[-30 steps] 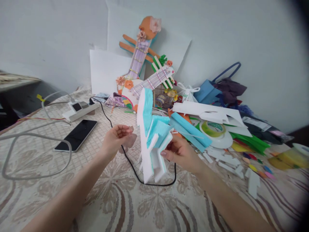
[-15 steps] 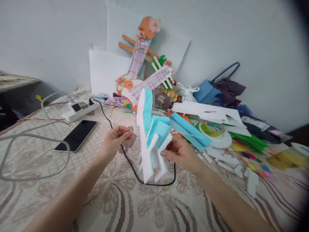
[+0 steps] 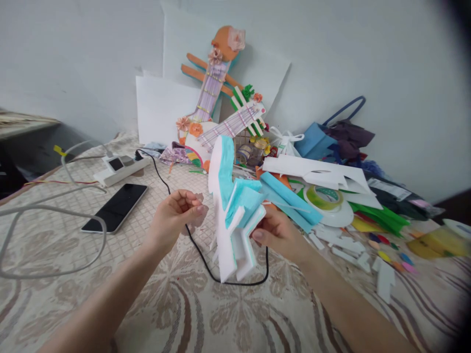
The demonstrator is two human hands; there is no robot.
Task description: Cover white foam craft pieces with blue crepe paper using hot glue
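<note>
A white foam craft piece (image 3: 222, 245) with light-blue paper on its upper and inner faces stands upright in the middle. It has stepped, angular walls and a rounded top. My right hand (image 3: 281, 235) grips its right wall, thumb in front and the other fingers partly hidden behind. To the left of the piece, apart from it, my left hand (image 3: 176, 213) is closed in a pinch. What its fingertips hold, if anything, is too small to make out. A black cable (image 3: 200, 252) runs behind the left hand and loops below the piece.
Left lie a black phone (image 3: 117, 207), a power strip (image 3: 123, 169) and a white cable (image 3: 55, 210). Right are rolled blue paper (image 3: 290, 198), clear tape (image 3: 324, 197), foam scraps (image 3: 348, 245) and a white cut sheet (image 3: 320, 171). A decorated guitar-like craft (image 3: 211, 90) leans behind.
The foam piece has shifted very slightly right and down with my right hand. My left hand has barely moved and stays pinched.
</note>
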